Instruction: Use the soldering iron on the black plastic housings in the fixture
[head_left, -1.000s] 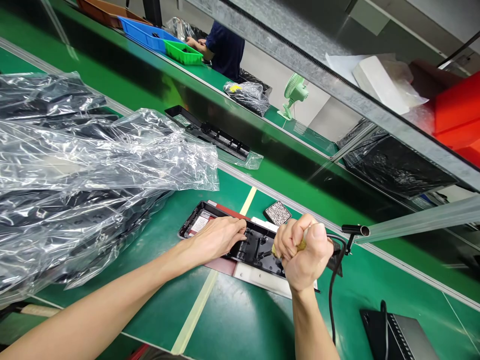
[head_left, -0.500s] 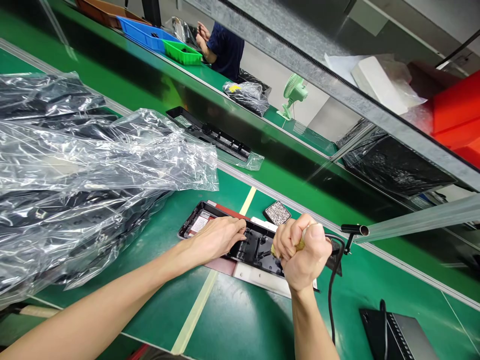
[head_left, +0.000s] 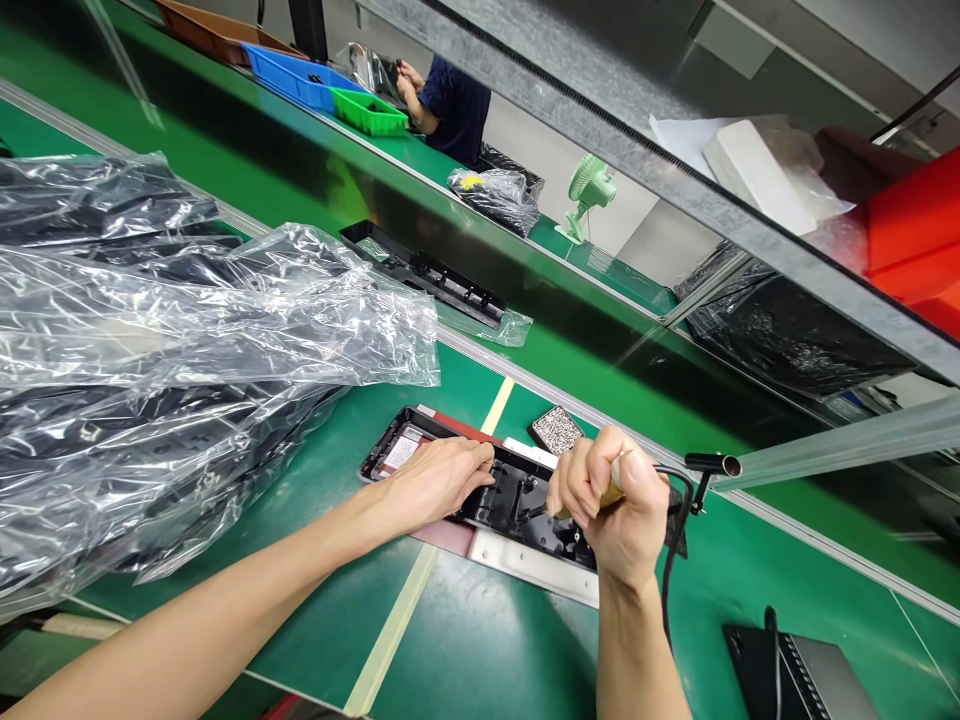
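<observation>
Desk: green matting (head_left: 480,650) with a pale yellow stripe runs under our arms; a second green line lies beyond a metal rail, far side.
Far left: we see a heap of clear plastic bags (head_left: 187,340) holding dark parts, touching the desk and just left of the work.
Left hand: our left hand (head_left: 431,482) lies pressed flat, fingers curled down, on the black panel (head_left: 517,500), pinning it.
Panel: it sits on a pale plate (head_left: 525,562) near the middle of the desk, open side up, a white label at its left end.
Right hand: our right hand (head_left: 611,510) is clenched in a fist round a yellow-handled corded tool (head_left: 611,492), tip down in the panel's middle.
Progress: we judge the work mid-way; the tool is engaged at one spot, and how many spots are done we cannot tell.
Right: a speckled pad (head_left: 556,430) lies beyond the panel; a dark box (head_left: 802,675) near right.
Room: another person (head_left: 450,100) works far off by blue and green trays; a small green fan (head_left: 589,190) stands on the far line.
</observation>
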